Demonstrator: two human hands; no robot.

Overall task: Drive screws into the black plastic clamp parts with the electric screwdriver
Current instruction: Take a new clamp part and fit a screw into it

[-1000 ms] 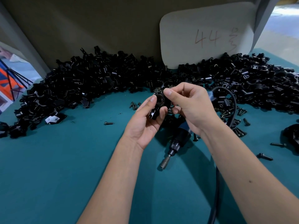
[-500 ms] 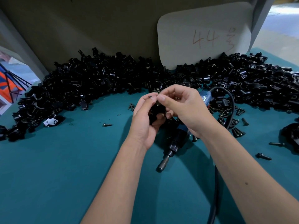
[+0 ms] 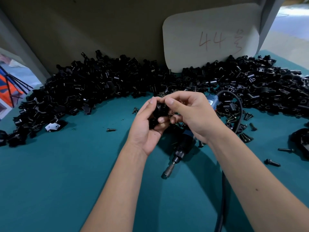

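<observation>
My left hand grips a black plastic clamp part above the middle of the teal table. My right hand meets it from the right, thumb and fingers pinching at the part; whether a screw sits between them is hidden. The blue electric screwdriver lies on the table under both hands, its metal bit pointing toward me and its black cable looping off to the right.
A long heap of black clamp parts runs along the back wall and to the right. Loose screws lie scattered, several at the right. A white card marked 44 leans on the wall.
Both hands have closed tighter round the clamp part and shifted slightly away from me. The screwdriver has stayed on the table.
</observation>
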